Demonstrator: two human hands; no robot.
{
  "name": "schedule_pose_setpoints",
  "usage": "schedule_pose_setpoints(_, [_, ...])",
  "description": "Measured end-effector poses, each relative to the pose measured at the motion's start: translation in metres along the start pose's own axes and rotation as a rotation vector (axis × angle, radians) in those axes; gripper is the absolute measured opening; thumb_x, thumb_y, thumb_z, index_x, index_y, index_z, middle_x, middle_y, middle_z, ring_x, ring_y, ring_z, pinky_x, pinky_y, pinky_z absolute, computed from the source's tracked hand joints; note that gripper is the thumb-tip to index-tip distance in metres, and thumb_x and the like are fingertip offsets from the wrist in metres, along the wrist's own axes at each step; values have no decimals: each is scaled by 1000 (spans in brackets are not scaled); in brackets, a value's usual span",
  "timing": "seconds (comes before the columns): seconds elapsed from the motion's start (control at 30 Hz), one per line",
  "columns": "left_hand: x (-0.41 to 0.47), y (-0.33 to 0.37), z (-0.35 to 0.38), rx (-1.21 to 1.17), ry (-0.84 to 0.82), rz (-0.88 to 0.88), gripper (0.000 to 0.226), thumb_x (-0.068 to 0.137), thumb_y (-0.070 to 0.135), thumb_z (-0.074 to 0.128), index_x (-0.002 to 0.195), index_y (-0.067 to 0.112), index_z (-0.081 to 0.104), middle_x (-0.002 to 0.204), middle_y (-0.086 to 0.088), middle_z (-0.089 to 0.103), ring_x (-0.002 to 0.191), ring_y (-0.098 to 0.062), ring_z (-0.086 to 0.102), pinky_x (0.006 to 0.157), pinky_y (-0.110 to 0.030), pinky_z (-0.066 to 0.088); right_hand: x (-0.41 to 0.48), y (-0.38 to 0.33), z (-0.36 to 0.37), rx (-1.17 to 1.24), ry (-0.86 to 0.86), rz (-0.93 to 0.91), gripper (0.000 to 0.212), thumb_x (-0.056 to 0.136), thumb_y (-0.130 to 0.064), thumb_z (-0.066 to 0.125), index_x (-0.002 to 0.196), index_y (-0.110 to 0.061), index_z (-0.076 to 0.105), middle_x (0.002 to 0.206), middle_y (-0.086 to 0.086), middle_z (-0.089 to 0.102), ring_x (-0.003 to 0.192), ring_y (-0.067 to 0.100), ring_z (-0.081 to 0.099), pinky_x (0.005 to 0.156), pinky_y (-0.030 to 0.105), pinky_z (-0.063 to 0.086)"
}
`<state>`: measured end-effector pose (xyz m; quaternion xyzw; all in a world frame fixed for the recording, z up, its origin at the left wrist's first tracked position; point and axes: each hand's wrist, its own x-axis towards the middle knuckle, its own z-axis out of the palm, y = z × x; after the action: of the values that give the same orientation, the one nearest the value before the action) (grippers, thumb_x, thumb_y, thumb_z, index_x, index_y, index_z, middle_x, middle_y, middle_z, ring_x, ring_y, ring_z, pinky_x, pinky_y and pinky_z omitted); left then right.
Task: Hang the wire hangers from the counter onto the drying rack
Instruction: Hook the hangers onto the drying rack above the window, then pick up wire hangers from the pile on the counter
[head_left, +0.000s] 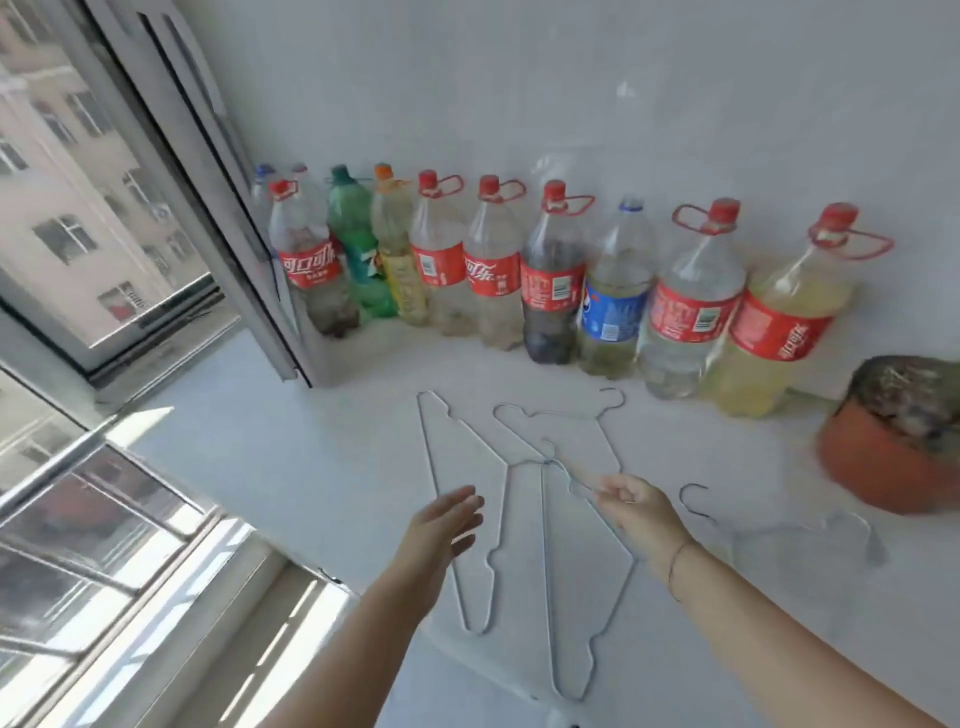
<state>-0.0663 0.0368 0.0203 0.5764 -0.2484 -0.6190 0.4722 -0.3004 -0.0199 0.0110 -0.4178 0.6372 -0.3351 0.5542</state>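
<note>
Several thin wire hangers lie on the white counter. One hanger reaches toward me, and my right hand pinches its wire just below the hook. To its left lies a second hanger, and my left hand hovers over it with straight fingers, holding nothing. A third hanger lies farther back near the bottles. Another hanger lies blurred at the right. No drying rack is in view.
A row of plastic bottles lines the back wall. An orange flower pot stands at the right. An open window frame juts over the counter's left side, with window rails below it.
</note>
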Motion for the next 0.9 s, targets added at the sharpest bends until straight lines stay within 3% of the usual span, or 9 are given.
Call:
schedule_pose_setpoints(0.07, [14,-18,21,30,-25,-69,31,86,15,64,117,9,61,100,-5,67,90,-18,61,84,-28,47,5,10,-15,13,42,69,23,80,-14,65,101,-7,61,95,4,58,85,16,52,71,23,40])
schedule_pose_setpoints(0.23, [34,-55,55,9,-66,-185,27,87,15,62,114,10,62,103,-6,67,95,-20,62,83,-28,49,-5,46,-37,56,106,261,13,72,-15,58,67,-6,50,62,7,44,58,19,36,55,24,27])
schedule_pose_setpoints(0.37, [37,-73,69,1,-36,-244,39,76,19,74,112,7,65,107,-11,67,97,-24,64,80,-29,51,-16,67,-43,171,104,361,17,81,-10,55,82,7,55,73,7,43,63,35,43,78,36,47])
schedule_pose_setpoints(0.47, [32,-85,81,16,-27,-285,32,81,14,70,111,5,65,105,-12,69,95,-24,65,79,-29,51,-15,73,-42,273,101,424,21,87,0,45,84,20,49,71,7,45,80,46,57,107,59,24])
schedule_pose_setpoints(0.53, [29,-93,86,18,-67,-312,31,85,14,65,114,6,62,104,-10,68,95,-22,63,82,-28,49,-16,69,-39,339,86,467,20,89,1,43,70,-1,49,78,24,54,112,53,51,108,53,30])
schedule_pose_setpoints(0.6, [27,-96,90,16,-95,-321,30,85,14,64,114,6,62,106,-10,69,98,-23,63,85,-30,49,-18,66,-37,417,71,479,21,91,-3,44,72,-9,52,96,28,61,103,40,61,94,41,47])
schedule_pose_setpoints(0.67, [26,-97,96,22,-126,-337,27,86,15,63,112,8,62,106,-10,69,101,-23,63,89,-30,49,-18,68,-35,490,28,496,15,92,-8,46,83,-11,57,95,14,63,84,21,62,76,29,48])
schedule_pose_setpoints(0.8, [22,-92,110,64,-250,-352,6,87,16,61,90,13,66,95,-7,63,93,-19,57,97,-31,43,-17,74,-31,528,-28,537,11,91,-15,50,98,-13,58,87,4,64,81,14,59,72,27,43])
schedule_pose_setpoints(0.9, [24,-89,115,75,-256,-355,11,88,15,59,82,14,67,85,-5,62,82,-16,54,85,-28,44,-19,75,-33,530,-71,518,9,90,-17,51,90,-18,60,88,1,63,83,12,58,72,27,41])
